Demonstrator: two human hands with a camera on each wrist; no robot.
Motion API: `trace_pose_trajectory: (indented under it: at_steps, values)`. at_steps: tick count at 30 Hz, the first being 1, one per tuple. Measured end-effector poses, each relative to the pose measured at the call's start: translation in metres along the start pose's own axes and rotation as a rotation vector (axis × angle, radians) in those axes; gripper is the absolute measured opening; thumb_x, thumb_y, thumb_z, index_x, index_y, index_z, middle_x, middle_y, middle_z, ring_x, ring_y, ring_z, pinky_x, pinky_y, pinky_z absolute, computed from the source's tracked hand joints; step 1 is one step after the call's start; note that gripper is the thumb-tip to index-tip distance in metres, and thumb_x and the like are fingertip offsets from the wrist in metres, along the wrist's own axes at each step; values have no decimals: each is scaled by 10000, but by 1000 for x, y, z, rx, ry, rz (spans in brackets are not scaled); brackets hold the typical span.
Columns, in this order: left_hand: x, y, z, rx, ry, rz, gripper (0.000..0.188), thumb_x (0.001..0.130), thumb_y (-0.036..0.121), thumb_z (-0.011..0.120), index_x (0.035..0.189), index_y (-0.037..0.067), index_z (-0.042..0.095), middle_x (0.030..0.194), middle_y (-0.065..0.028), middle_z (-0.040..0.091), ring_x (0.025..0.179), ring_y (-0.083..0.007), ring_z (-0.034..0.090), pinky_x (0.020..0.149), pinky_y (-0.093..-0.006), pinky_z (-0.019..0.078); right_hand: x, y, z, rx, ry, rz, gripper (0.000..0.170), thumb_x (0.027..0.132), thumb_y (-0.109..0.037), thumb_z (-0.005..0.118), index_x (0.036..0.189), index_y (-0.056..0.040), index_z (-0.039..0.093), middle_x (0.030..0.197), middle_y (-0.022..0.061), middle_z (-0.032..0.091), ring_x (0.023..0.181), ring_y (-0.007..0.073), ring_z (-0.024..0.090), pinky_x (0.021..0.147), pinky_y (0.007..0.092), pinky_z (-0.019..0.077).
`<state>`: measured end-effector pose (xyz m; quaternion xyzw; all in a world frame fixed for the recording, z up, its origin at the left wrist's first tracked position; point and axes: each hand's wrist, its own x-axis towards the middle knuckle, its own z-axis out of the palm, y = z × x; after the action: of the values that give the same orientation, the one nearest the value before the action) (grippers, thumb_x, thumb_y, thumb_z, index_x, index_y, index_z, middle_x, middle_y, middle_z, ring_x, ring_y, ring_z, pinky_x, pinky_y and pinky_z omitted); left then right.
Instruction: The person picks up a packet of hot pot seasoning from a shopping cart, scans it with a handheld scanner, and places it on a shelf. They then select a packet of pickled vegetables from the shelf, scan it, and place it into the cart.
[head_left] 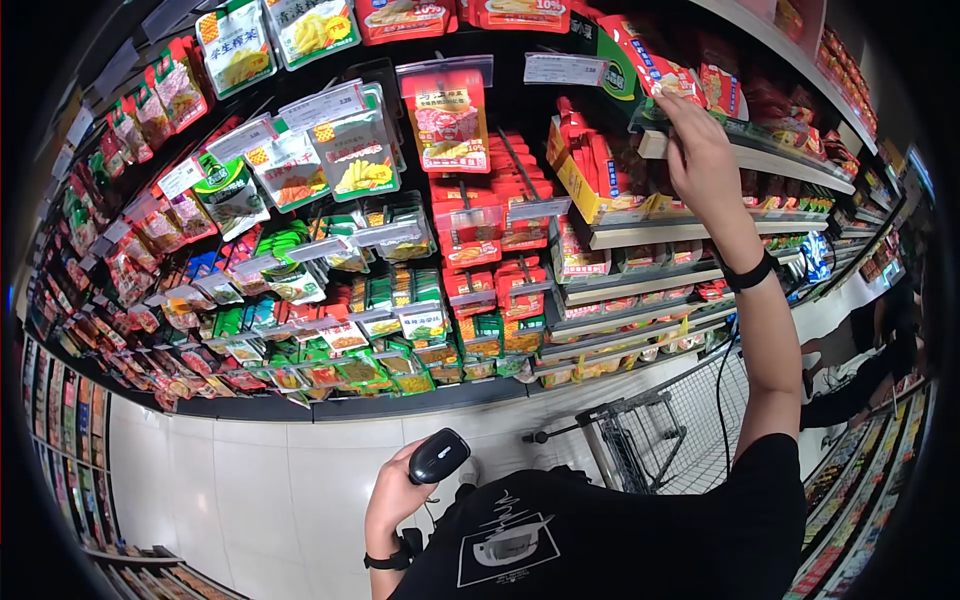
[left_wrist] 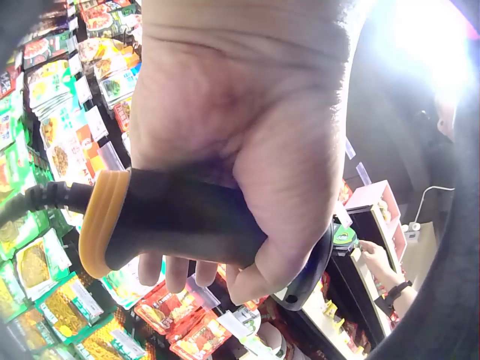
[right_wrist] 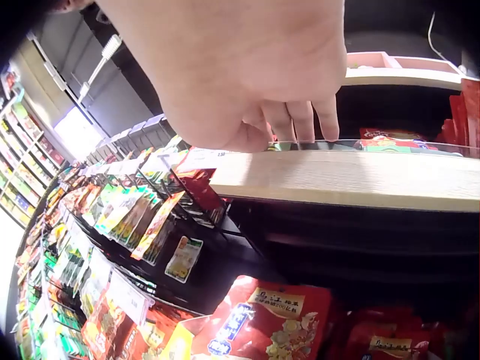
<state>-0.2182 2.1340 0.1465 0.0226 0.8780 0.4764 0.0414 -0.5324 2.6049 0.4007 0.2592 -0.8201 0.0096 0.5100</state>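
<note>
My left hand (head_left: 393, 492) grips a black handheld scanner (head_left: 439, 456). In the left wrist view the fingers of that hand (left_wrist: 240, 112) wrap round its dark handle (left_wrist: 184, 221), which has a yellow ring (left_wrist: 103, 223) and a cable at one end. My right hand (head_left: 705, 165) reaches up to a shelf with red packets (head_left: 655, 65) and a green one. Seen from the right wrist, this hand (right_wrist: 247, 67) extends its fingers over the pale shelf edge (right_wrist: 337, 176), by a clear lip. The fingertips are hidden there, so what they touch cannot be told.
Hanging food packets (head_left: 360, 160) fill the racks at left and centre. Below the reached shelf, red packets (right_wrist: 277, 319) stand in a yellow-edged box. A shopping cart (head_left: 650, 430) is on the tiled floor (head_left: 250, 480). Another person (head_left: 860, 385) is at the far right.
</note>
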Motion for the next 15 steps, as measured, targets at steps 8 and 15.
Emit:
trace_pose_trajectory:
  at_steps: [8,15]
  values:
    - [-6,-7,-6,-9,44,2,518,776,-36,783,1291,9,755,1304,-175,775,1097,-327,780,965,-357,596,-4,-7,15,-3,99,19,557,902,46,620,1453,-34,648,1466,189,680,1375,383,635,1200,500,469]
    - [-15,-13,-10,-81,38,-93,535,785,-50,770,1315,20,757,1363,-173,762,1173,-348,764,996,-364,596,-7,-9,22,-5,150,23,551,887,49,607,1431,-25,654,1447,188,688,1356,390,639,1198,503,471]
